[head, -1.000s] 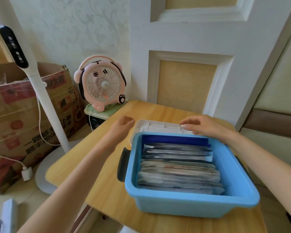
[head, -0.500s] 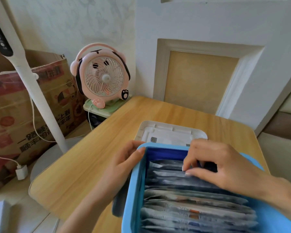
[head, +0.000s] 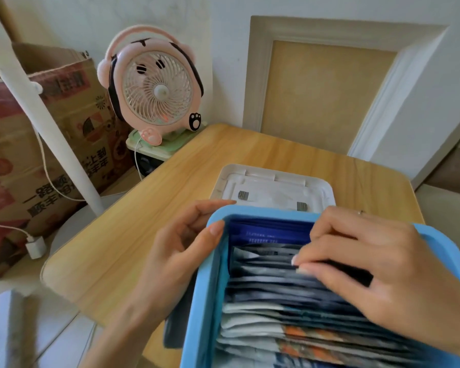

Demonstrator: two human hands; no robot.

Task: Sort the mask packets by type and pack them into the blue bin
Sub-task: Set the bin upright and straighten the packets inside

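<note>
A light wooden table [head: 144, 235] with rounded corners stands against a white wall with a beige framed panel [head: 322, 96]. The blue bin [head: 197, 314] sits at the table's near right, running out of view at the bottom edge. The mask packets [head: 263, 293] stand on edge in a row inside it: dark blue ones at the far end, grey in the middle, paler ones with orange print nearest. A white plastic lid [head: 274, 189] lies just beyond the bin, near the table's far edge.

The left hand [head: 175, 256] grips the bin's far left corner, thumb over the rim and fingers curled outside. The right hand [head: 383, 274] reaches into the bin, its curled fingers pinching the top edges of the grey packets.

The table's left half is bare wood. Off its far left corner stands a pink desk fan [head: 154, 88], with a cardboard box [head: 16, 155], a slanting white pole [head: 53, 134] and a charger plug [head: 36, 247] further left.
</note>
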